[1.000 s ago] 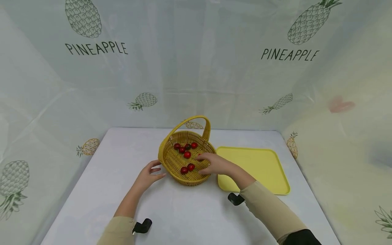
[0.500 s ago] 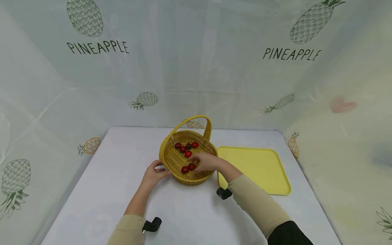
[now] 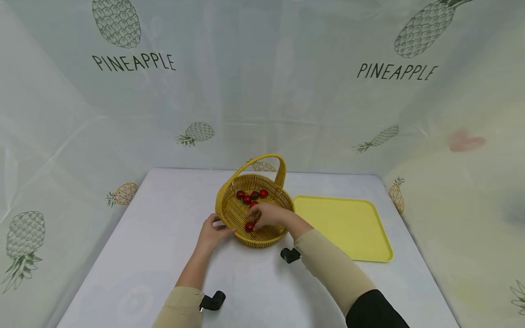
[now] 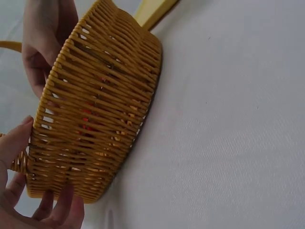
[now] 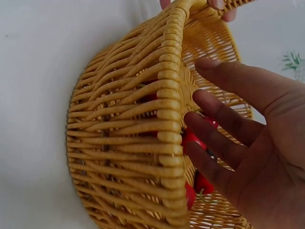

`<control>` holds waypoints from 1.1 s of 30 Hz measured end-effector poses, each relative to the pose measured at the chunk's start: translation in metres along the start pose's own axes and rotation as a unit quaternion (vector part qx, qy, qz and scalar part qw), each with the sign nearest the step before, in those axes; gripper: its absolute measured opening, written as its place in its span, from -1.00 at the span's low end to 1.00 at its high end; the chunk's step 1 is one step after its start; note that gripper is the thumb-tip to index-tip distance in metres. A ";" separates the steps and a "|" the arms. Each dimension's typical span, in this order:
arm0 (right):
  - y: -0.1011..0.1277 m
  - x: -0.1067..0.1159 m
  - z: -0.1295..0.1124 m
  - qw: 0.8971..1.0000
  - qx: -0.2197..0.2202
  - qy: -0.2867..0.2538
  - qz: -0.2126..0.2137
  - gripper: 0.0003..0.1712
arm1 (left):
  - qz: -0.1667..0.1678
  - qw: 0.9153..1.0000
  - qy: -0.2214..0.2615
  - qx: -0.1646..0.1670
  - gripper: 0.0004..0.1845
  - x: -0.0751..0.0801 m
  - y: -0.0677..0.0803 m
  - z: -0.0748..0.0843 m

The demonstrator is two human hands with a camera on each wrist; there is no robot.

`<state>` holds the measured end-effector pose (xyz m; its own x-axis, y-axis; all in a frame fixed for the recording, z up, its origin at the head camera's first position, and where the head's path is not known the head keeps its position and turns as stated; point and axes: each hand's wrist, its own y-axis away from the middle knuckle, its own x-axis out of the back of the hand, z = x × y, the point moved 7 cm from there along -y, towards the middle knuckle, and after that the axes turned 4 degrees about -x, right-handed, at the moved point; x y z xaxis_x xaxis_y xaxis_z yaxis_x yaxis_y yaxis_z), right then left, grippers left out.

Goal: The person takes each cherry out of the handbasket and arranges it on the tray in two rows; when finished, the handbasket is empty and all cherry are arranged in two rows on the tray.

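Observation:
A yellow wicker basket (image 3: 287,203) with an arched handle stands on the white table and holds several red cherry tomatoes (image 3: 251,196). My left hand (image 3: 222,226) grips the near left rim, thumb over the top and fingers against the outer basket wall (image 4: 105,109). My right hand (image 3: 255,219) reaches into the basket from the right. Its fingers (image 5: 224,119) are nearly straight and touch the front tomatoes (image 5: 195,138), one of which shows beside them (image 3: 249,226). Nothing is pinched that I can see.
A flat yellow tray (image 3: 344,228) lies just right of the basket. The white table (image 3: 156,237) is walled on three sides by a pineapple-print sheet (image 3: 262,91). Black wrist mounts (image 3: 213,301) sit on both forearms.
My right hand slid left across the basket onto the front tomatoes. My left hand moved right from beside the basket and took hold of its rim.

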<state>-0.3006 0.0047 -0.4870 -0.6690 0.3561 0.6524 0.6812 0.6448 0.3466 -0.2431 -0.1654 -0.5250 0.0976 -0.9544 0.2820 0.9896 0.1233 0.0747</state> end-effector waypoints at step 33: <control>-0.034 -0.019 0.028 0.997 -0.070 -0.018 -0.021 -0.73 | 0.026 0.994 0.089 0.051 -0.28 -0.006 0.005 -0.006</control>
<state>-0.3189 -0.0051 -0.5302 -0.7063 0.3573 0.6111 0.6858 0.5593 0.4657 -0.2375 -0.1610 -0.5321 0.1738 -0.9781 0.1149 0.9679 0.1911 0.1630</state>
